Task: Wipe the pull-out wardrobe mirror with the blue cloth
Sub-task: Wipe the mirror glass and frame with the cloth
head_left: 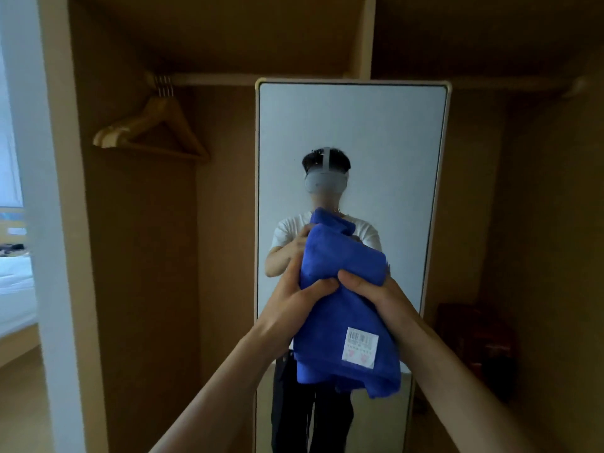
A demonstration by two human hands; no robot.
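You stood facing the pull-out mirror (353, 125), a tall panel with rounded corners and a pale frame. It stood upright between the two bays of a brown wooden wardrobe (137, 256). You held the blue cloth (340, 315) up in front of the lower middle of the glass. It was bunched and folded, and its loose end hung down with a white barcode label (360, 347) facing you. Your left hand (294, 299) gripped it from the left and your right hand (379, 289) from the right, the two thumbs nearly meeting across the near face. The fingers of both hands were curled round behind the fabric, pinching it, and were mostly hidden. Whether the cloth touched the glass could not be told, though its reflection sat just above its top edge.

The glass showed a pale wall and your own reflection: white T-shirt, dark trousers, a headset. In the left bay a bunch of wooden hangers (153, 132) hung from the rail (212, 80) near the top. Low in the right bay, in shadow, stood a dark reddish object (474, 341), too dim to identify. Past a pale upright panel (42, 191) on the far left lay the edge of a bed (14, 282) with white sheets. Below it was a light wooden floor (19, 403), and bright window light showed above it.
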